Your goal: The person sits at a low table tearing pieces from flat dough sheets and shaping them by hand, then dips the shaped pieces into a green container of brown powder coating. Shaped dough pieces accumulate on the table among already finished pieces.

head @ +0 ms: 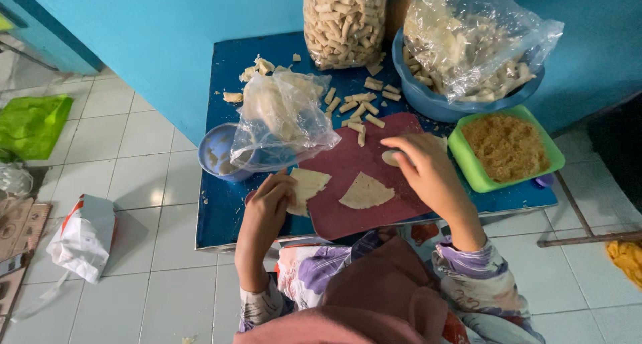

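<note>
Risk: wrapper slides off the mat edge, filling spills.
Left hand (267,200) pinches a dough wrapper (306,187) that overhangs the maroon mat (354,163) at its left edge (loose grip, could drag it onto the blue bench (217,210)). Second wrapper (366,191) lies mid-mat, untouched. Right hand (424,170) closes its grip on a small pale roll (390,158) just beside the green tray (471,167) of crumbs; a bump could tip it.

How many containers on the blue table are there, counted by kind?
Blue bowls: 2 — large, small
Green tub of crumbs: 1
Clear plastic bags: 3 —
Total: 6
</note>
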